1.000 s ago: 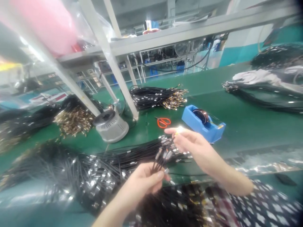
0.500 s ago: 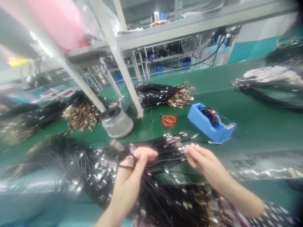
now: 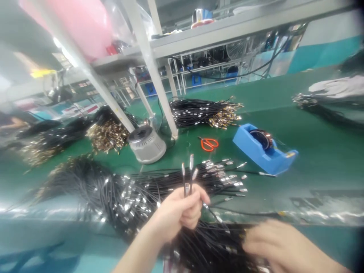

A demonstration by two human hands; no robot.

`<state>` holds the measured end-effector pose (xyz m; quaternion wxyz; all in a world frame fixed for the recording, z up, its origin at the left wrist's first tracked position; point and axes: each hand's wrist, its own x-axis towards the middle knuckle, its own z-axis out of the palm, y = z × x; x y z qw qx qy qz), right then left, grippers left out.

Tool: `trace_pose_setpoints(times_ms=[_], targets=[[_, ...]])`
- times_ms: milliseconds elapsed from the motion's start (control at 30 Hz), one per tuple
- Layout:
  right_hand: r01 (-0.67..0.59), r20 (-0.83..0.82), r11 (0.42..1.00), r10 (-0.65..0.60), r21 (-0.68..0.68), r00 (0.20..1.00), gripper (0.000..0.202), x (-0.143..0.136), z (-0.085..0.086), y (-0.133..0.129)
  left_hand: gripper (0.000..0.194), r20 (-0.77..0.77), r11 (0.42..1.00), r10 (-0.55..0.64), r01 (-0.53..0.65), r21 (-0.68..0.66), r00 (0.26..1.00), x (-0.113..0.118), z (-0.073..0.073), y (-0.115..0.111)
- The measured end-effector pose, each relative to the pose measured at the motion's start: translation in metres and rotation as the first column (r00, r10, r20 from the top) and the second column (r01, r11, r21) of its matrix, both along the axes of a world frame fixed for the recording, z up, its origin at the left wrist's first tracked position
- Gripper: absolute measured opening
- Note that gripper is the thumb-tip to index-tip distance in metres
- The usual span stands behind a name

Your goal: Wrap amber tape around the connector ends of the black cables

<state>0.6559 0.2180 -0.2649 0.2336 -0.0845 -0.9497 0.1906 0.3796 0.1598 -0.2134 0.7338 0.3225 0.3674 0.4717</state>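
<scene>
My left hand is closed around several black cables, whose silver plug ends stick up above the fist. Blurred by motion, my right hand is at the lower right, over the gold-tipped ends of the dark cable pile at the table's front edge; its fingertips are smeared and I cannot make out whether they grip anything. Behind my left hand lies a bundle of black cables with silver plugs pointing right. A large heap of black cables spreads to the left.
Orange-handled scissors lie beyond the bundle. Right of them stands a blue tape dispenser. A grey round device stands by the white shelf post. More cable bundles lie behind, and a white glove is at the far right.
My right hand has moved from the bundle's plug ends down to the lower right. My left hand has shifted right, and the plugs it holds now point upward. The view has shifted slightly.
</scene>
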Motion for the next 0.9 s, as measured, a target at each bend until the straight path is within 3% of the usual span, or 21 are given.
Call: trace_pose_setpoints(times_ms=[67,100,133,200,233,267,300,333,400,467,600,800,900], targets=[[0.093,0.045,0.984,-0.087,-0.149,0.995,0.052,-0.007,0.034,0.013,0.027,-0.006,0.999,-0.038,0.038,-0.021,0.999,0.003,-0.004,-0.001],[0.083,0.025,0.956,-0.079,-0.282,0.997,0.052,-0.012,0.048,0.021,0.027,-0.015,0.998,-0.055,0.055,-0.029,0.998,0.003,-0.005,-0.001],[0.047,0.018,0.89,-0.044,-0.454,0.999,0.046,-0.018,0.059,0.029,0.028,-0.026,0.997,-0.068,0.067,-0.033,0.997,0.003,-0.006,-0.002],[-0.099,0.039,0.661,0.19,-0.744,0.981,0.039,-0.034,0.073,0.045,0.029,-0.05,0.996,-0.08,0.078,-0.033,0.996,0.002,-0.007,-0.002],[-0.213,-0.022,0.512,0.352,-0.832,0.936,0.039,-0.043,0.076,0.052,0.03,-0.06,0.996,-0.081,0.079,-0.034,0.995,0.002,-0.007,-0.003],[-0.261,-0.068,0.418,0.423,-0.87,0.904,0.038,-0.053,0.078,0.057,0.031,-0.065,0.996,-0.08,0.078,-0.033,0.995,0.003,-0.008,-0.003],[-0.235,-0.097,0.404,0.333,-0.884,0.938,0.038,-0.063,0.078,0.059,0.031,-0.067,0.996,-0.08,0.078,-0.035,0.995,0.003,-0.009,-0.003],[-0.139,-0.089,0.426,0.135,-0.894,0.987,0.037,-0.072,0.077,0.06,0.031,-0.071,0.996,-0.083,0.08,-0.038,0.994,0.004,-0.009,-0.003],[0.019,-0.074,0.401,-0.215,-0.916,0.974,0.036,-0.09,0.074,0.056,0.032,-0.072,0.995,-0.092,0.089,-0.039,0.993,0.005,-0.009,-0.003],[-0.001,-0.132,0.388,-0.31,-0.922,0.942,0.033,-0.102,0.072,0.049,0.034,-0.077,0.994,-0.102,0.099,-0.038,0.992,0.006,-0.008,-0.002],[-0.066,-0.201,0.426,-0.281,-0.902,0.938,0.02,-0.114,0.073,0.04,0.036,-0.067,0.995,-0.095,0.093,-0.031,0.993,0.005,-0.008,-0.002],[0.018,-0.01,0.427,-0.064,-0.904,0.998,0.019,-0.106,0.079,0.047,0.029,-0.057,0.999,-0.046,0.047,0.011,0.997,0.003,-0.009,-0.005],[-0.062,-0.108,0.367,-0.106,-0.928,0.988,0.033,-0.104,0.08,0.045,0.028,-0.073,0.999,-0.013,0.015,0.031,0.997,0.003,-0.007,-0.004]])
